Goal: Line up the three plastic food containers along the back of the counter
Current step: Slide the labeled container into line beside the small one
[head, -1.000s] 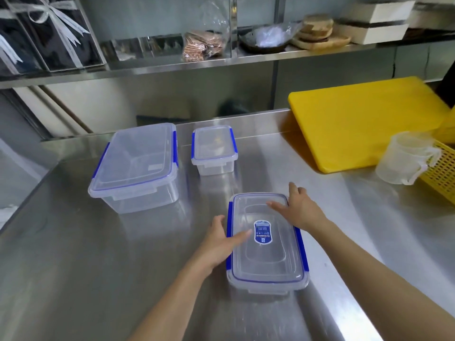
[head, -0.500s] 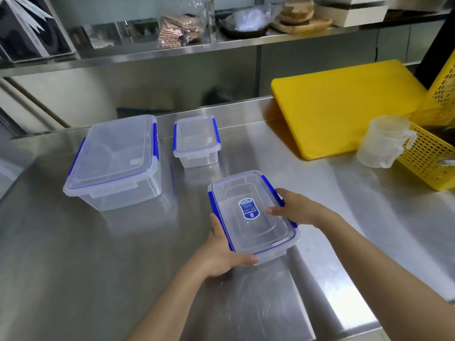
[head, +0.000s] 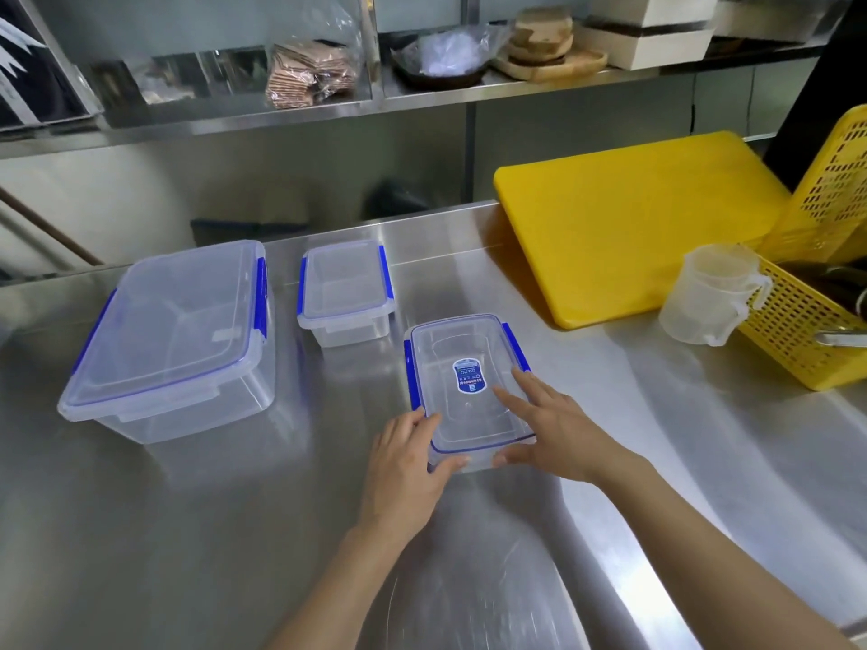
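Note:
Three clear plastic containers with blue lid clips stand on the steel counter [head: 187, 532]. The large container [head: 173, 335] is at the back left. The small container [head: 345, 290] sits to its right, near the back edge. The medium container [head: 462, 363], with a blue label on its lid, lies further forward, right of the small one. My left hand [head: 403, 462] grips its near left corner. My right hand [head: 549, 424] holds its near right corner, fingers spread over the lid.
A yellow cutting board [head: 624, 227] leans at the back right. A clear measuring jug [head: 713, 293] and a yellow basket [head: 816, 293] stand at the right. A steel shelf [head: 328, 110] with bags and boxes hangs above the counter's back.
Both hands have carried the medium container away from me toward the back, and it now sits squarer, close beside the small container. My grip has shifted to its near corners.

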`<action>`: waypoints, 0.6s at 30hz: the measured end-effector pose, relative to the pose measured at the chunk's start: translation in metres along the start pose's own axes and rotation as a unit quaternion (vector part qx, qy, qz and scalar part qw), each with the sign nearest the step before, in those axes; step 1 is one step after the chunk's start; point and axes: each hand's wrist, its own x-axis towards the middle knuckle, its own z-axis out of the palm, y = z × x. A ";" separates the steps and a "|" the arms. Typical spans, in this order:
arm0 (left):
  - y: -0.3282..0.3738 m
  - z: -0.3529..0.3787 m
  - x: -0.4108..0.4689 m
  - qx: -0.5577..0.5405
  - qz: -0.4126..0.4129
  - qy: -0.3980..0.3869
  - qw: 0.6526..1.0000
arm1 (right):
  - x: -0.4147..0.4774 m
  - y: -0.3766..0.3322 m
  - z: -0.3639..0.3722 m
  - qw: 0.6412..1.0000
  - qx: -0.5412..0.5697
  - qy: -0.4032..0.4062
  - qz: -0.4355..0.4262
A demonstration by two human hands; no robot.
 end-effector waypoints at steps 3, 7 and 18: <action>-0.001 0.005 0.022 0.079 0.053 0.031 0.995 | 0.013 0.004 -0.007 0.999 0.003 0.037 -0.002; -0.003 0.009 0.055 0.115 0.075 0.033 0.990 | 0.037 0.011 -0.014 0.997 -0.002 0.082 -0.002; -0.012 0.020 0.140 0.119 0.010 -0.078 0.990 | 0.140 0.036 -0.040 0.994 -0.071 0.080 0.005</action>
